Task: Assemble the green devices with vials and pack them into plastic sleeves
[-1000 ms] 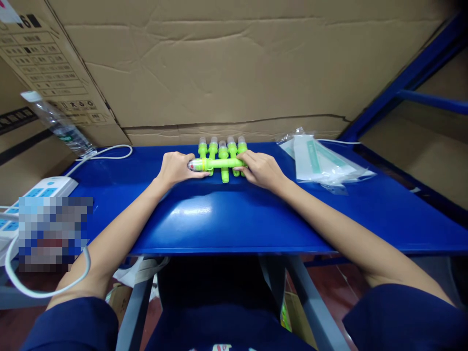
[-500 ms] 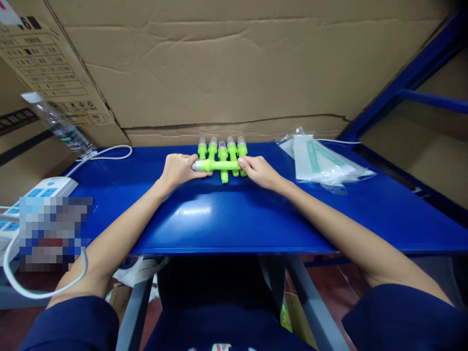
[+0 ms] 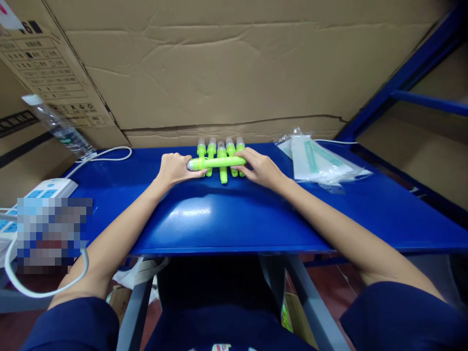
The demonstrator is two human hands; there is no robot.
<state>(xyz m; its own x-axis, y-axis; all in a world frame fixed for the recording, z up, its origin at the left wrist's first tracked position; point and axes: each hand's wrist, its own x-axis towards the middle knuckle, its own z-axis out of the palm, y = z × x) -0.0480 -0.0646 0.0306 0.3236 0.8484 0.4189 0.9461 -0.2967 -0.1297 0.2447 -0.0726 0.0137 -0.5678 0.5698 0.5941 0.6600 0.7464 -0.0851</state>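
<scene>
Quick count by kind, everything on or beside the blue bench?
Green pens: 6 (5 in a row; crosswise pen held by left hand and right hand)
Bottle: 1
Power strip: 1
Bag pile: 1
Total: 9

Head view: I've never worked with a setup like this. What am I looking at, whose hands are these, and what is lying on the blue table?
There is no machine here. A person works with two bare hands, and the single camera sits on their head, looking forward and down, so both arms come in from the bottom of the picture. The left hand and the right hand each grip one end of a green marker. It is held crosswise over a row of five green markers lying side by side on the blue table; whether it touches them I cannot tell. Clear plastic bags lie to the right. At the left are a white power strip and a plastic bottle. Cardboard boxes stand behind the table.
</scene>
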